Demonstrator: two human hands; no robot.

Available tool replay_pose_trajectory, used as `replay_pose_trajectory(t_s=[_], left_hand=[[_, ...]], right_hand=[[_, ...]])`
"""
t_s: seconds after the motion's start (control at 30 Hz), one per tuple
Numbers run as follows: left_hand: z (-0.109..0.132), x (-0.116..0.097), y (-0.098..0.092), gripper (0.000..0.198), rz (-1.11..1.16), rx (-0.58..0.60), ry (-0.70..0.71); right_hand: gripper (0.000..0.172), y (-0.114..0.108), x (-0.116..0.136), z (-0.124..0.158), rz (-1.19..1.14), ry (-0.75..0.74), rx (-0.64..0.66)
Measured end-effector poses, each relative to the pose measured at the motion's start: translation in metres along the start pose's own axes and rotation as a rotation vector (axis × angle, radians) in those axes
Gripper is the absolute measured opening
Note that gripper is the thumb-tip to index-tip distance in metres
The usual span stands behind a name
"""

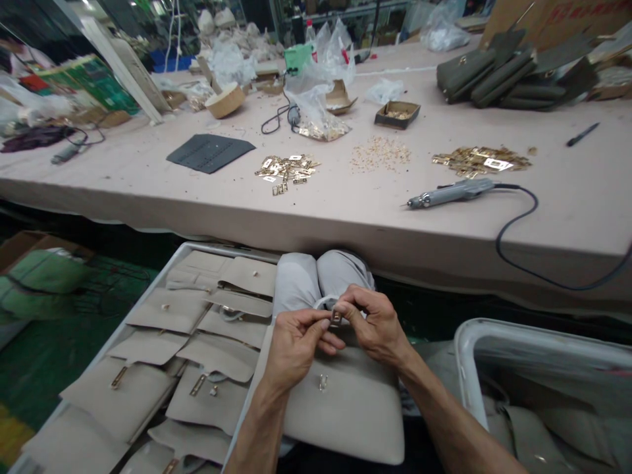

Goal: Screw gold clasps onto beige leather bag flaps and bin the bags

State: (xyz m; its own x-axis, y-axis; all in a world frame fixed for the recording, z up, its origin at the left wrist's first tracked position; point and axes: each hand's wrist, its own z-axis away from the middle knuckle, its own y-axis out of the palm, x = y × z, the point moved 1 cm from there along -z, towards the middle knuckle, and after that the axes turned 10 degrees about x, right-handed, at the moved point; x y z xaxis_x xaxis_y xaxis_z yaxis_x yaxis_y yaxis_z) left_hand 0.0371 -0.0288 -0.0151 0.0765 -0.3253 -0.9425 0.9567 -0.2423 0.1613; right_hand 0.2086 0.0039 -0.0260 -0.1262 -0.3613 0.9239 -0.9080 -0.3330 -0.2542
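A beige bag (350, 401) lies across my lap with a small metal clasp part (323, 382) on its front panel. Above that panel, my left hand (296, 342) and my right hand (372, 322) meet fingertip to fingertip. Between their pinched fingers is a small metal fitting (336, 318), apparently at the end of a pale strap (324, 303). Both hands are closed, thumbs against forefingers. How the fitting joins the strap is partly hidden by the fingers.
A bin (185, 247) of beige bags stands left, another bin (467, 336) right. On the table lie a grey electric screwdriver (449, 193) with its cord, piles of gold fittings (481, 160), scattered small screws (380, 155), a dark sheet (210, 153) and dark bags (513, 72).
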Motion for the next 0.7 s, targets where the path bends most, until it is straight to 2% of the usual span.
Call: replay_pose_trajectory(t_s=[0.23, 0.33, 0.7], left_hand=[[-0.003, -0.002, 0.003, 0.023, 0.02, 0.145, -0.024], [-0.003, 0.001, 0.005, 0.021, 0.019, 0.16, 0.003], [0.0, 0.012, 0.022, 0.023, 0.02, -0.068, 0.09]], right_hand=[[0.028, -0.001, 0.001, -0.001, -0.029, 0.013, 0.018], [0.029, -0.002, 0.0, -0.001, -0.045, 0.042, 0.029], [0.029, -0.003, -0.008, 0.0, -0.108, 0.176, 0.055]])
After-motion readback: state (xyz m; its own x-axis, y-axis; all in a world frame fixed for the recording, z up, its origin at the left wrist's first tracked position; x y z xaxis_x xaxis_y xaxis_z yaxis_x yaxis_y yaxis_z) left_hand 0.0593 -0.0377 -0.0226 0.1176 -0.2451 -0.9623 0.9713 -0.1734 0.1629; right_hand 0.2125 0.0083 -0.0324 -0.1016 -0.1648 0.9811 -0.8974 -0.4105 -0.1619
